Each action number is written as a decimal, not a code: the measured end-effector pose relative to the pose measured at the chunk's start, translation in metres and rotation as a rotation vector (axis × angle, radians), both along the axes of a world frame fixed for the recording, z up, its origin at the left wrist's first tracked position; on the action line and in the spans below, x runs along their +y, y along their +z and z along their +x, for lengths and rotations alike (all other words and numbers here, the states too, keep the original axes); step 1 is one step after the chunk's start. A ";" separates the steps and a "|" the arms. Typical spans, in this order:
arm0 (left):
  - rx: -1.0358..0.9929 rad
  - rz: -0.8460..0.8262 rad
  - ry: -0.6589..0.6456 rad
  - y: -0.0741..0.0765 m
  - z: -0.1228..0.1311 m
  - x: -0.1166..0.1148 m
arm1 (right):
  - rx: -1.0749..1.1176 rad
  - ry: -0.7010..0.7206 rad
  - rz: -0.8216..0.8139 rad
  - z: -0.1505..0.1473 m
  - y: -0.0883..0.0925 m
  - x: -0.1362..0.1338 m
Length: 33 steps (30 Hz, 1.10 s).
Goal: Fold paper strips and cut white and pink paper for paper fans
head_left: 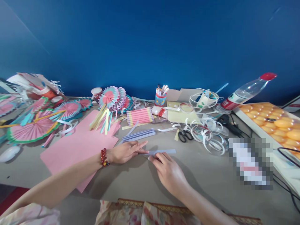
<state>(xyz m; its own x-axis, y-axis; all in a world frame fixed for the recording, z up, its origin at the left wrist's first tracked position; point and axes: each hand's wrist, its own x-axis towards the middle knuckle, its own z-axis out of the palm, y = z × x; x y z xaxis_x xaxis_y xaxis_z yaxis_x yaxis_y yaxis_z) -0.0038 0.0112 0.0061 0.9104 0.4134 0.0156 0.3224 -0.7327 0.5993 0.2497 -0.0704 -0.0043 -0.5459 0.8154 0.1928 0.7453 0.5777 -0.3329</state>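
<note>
A narrow folded strip of pale blue paper point(164, 152) lies on the grey table point(211, 175). My left hand point(126, 151), with a red bead bracelet at the wrist, lies flat with fingers stretched out, pressing the strip's left end. My right hand point(167, 170) rests just in front of the strip, its fingertips pressing on the strip's near edge; the fingers are bent together. A stack of more pale blue folded strips point(138, 135) lies just beyond my left hand.
Pink paper sheets point(77, 147) lie at left. Pleated paper fans point(112, 97) and a pink accordion fold point(140, 116) crowd the back left. Scissors point(184, 136), curled white tape backing point(208, 134), a pen cup point(160, 99), a plastic bottle point(246, 92) and an orange tray point(272, 120) stand right.
</note>
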 end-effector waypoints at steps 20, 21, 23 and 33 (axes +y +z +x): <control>-0.027 0.015 0.016 -0.001 0.000 -0.002 | 0.073 0.141 -0.108 0.006 0.012 -0.018; -0.031 0.025 0.037 -0.001 0.000 -0.003 | 0.101 0.154 -0.101 0.013 0.015 -0.016; -0.039 0.045 0.074 0.000 0.003 -0.005 | 0.173 0.114 -0.051 0.035 0.021 -0.008; 0.031 0.450 0.044 -0.009 0.032 -0.032 | 0.366 -0.341 0.409 0.122 0.054 0.036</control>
